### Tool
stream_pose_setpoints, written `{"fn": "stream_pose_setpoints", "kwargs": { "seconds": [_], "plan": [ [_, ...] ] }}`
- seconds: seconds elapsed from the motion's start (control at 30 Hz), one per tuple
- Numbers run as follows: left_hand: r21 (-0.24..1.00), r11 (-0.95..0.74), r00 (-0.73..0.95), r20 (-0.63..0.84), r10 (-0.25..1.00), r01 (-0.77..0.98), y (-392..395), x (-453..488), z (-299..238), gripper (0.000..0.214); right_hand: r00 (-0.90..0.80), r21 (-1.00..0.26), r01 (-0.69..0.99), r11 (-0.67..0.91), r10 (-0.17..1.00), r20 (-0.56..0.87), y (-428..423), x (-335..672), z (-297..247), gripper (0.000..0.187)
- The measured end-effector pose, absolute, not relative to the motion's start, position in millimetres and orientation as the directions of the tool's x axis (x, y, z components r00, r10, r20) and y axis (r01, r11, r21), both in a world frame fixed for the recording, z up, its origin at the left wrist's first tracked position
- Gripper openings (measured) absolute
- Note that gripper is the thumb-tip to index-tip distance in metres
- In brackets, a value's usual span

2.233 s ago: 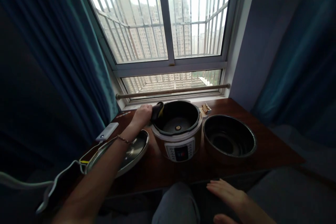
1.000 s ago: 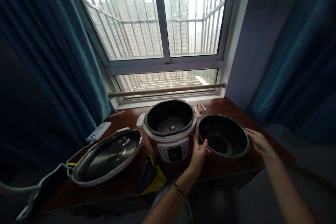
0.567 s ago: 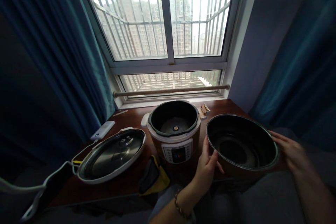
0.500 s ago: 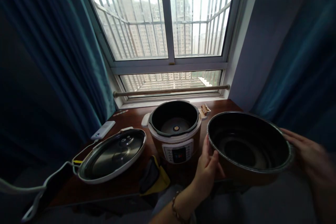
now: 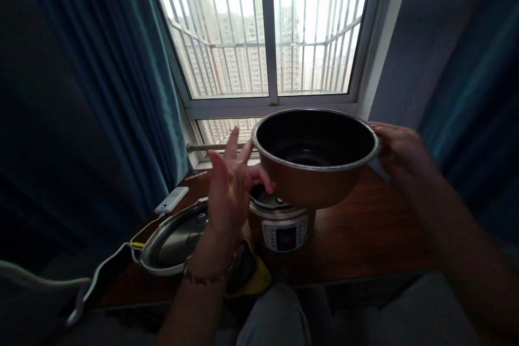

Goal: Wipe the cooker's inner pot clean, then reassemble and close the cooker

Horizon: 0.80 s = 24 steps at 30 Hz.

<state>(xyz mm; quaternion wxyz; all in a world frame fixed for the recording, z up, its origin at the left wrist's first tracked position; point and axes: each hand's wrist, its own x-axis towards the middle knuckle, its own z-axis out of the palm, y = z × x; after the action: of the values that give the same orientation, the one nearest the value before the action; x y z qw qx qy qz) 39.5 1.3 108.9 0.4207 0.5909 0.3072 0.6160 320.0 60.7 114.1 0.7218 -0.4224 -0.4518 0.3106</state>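
I hold a bronze-coloured inner pot (image 5: 316, 173) with a dark inside up in the air, above the electric cooker (image 5: 281, 224). My left hand (image 5: 231, 186) presses against the pot's left wall, fingers spread upward. My right hand (image 5: 399, 151) grips the pot's right rim. The cooker stands open on the wooden table (image 5: 365, 232), mostly hidden behind the pot; its control panel faces me.
The cooker's lid (image 5: 174, 235) lies upside down left of the cooker. A yellow and black cloth (image 5: 251, 275) sits at the table's front edge. A white power bank (image 5: 171, 200) with a cable lies far left. Window and teal curtains stand behind.
Both hands lifted the inner pot off the table at the right and carried it up and left, over the cooker. Earlier, the left hand set the cloth down by the table's front edge.
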Motion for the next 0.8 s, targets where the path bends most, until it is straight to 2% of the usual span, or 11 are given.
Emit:
{"fn": "stream_pose_setpoints", "kwargs": {
  "seconds": [0.1, 0.17, 0.47, 0.8],
  "plan": [
    [0.831, -0.493, 0.068, 0.525, 0.848, -0.259, 24.3, 6.1, 110.2, 0.077, 0.400, -0.881, -0.249, 0.402, 0.871, 0.284, 94.6, 274.8, 115.6, 0.010],
    [0.840, -0.464, 0.065, 0.499, 0.864, -0.282, 39.4, -13.1, 104.4, 0.078, 0.394, -0.873, -0.291, 0.392, 0.880, 0.265, 111.4, 252.0, 109.8, 0.011],
    [0.902, -0.264, 0.090, 0.310, 0.946, -0.341, 70.3, -39.7, 58.7, 0.076, 0.371, -0.905, -0.299, 0.302, 0.911, 0.181, 153.8, 233.8, 58.7, 0.012],
    [0.925, -0.208, 0.136, 0.261, 0.956, -0.317, 77.8, -34.8, 34.0, 0.071, 0.287, -0.927, -0.301, 0.224, 0.948, 0.136, 167.9, 246.2, 21.2, 0.014]
  ]
}}
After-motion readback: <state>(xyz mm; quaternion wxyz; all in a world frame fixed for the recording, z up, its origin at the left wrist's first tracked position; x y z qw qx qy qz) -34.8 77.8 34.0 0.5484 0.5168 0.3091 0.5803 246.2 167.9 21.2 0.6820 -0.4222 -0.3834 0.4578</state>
